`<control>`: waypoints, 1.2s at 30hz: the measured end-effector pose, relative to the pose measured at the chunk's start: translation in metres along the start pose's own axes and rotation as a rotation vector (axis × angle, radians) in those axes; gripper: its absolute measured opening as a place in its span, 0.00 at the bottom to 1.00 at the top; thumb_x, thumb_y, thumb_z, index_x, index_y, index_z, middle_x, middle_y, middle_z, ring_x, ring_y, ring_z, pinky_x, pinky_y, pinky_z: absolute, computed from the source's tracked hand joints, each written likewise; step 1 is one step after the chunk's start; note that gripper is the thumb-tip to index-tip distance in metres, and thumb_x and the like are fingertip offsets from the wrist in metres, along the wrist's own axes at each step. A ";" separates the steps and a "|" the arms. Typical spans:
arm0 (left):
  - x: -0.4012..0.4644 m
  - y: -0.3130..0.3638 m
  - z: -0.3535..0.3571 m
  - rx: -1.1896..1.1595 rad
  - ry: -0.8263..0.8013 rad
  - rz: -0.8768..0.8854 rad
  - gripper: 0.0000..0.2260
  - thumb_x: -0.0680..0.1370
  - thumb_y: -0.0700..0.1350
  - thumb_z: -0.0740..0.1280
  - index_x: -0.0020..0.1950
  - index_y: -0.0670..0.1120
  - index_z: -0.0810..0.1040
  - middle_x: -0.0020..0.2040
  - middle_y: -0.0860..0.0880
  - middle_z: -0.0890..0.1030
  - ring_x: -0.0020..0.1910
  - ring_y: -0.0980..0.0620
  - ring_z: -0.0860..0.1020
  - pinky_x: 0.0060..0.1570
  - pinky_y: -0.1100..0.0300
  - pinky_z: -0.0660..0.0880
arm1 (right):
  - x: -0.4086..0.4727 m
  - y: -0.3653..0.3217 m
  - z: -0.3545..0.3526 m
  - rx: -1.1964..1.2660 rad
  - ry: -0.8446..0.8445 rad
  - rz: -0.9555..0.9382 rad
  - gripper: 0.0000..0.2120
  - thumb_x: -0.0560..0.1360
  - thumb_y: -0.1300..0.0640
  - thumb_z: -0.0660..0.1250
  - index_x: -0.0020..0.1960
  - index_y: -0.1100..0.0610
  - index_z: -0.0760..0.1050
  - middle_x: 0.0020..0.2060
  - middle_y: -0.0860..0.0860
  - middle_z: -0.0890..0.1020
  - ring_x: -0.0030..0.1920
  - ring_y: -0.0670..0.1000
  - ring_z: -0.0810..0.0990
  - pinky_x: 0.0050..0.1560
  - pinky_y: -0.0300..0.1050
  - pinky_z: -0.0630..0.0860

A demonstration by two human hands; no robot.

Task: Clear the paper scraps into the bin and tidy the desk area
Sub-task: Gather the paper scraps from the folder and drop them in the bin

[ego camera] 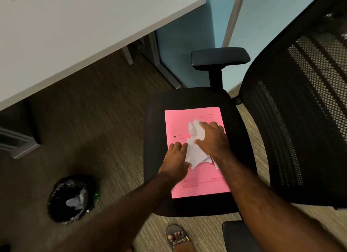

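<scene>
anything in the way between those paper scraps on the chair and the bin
Nothing visible blocks it. The white paper scraps lie on the pink folder under both hands, and only bare floor separates the chair seat from the open bin to the left.

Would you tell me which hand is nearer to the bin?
Left. The left hand lies on the pink folder's side facing the bin; the right hand is farther across.

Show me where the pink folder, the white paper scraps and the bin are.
pink folder (203, 188): head view, bare lower part of its cover.
white paper scraps (195, 154): head view, middle of the pile between the hands.
bin (62, 212): head view, black liner at its rim.
</scene>
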State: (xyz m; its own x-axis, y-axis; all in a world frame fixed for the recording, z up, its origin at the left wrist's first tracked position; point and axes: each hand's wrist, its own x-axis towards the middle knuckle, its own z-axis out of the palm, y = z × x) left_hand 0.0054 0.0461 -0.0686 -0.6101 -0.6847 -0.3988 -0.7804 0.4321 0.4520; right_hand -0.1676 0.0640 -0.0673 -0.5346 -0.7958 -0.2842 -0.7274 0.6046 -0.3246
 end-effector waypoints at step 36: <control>-0.062 -0.136 -0.077 -1.409 0.248 -0.372 0.14 0.75 0.47 0.78 0.57 0.43 0.83 0.49 0.43 0.86 0.45 0.47 0.85 0.44 0.52 0.81 | -0.040 -0.064 -0.075 1.012 0.142 0.383 0.13 0.70 0.57 0.81 0.41 0.41 0.81 0.42 0.43 0.86 0.44 0.49 0.88 0.35 0.47 0.86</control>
State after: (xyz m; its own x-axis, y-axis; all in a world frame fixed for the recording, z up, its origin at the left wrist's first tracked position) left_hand 0.1594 -0.0158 -0.0436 -0.2575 -0.7689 -0.5852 -0.0214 -0.6010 0.7990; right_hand -0.1319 0.0553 0.0324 -0.7424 -0.5064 -0.4387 0.1536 0.5087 -0.8471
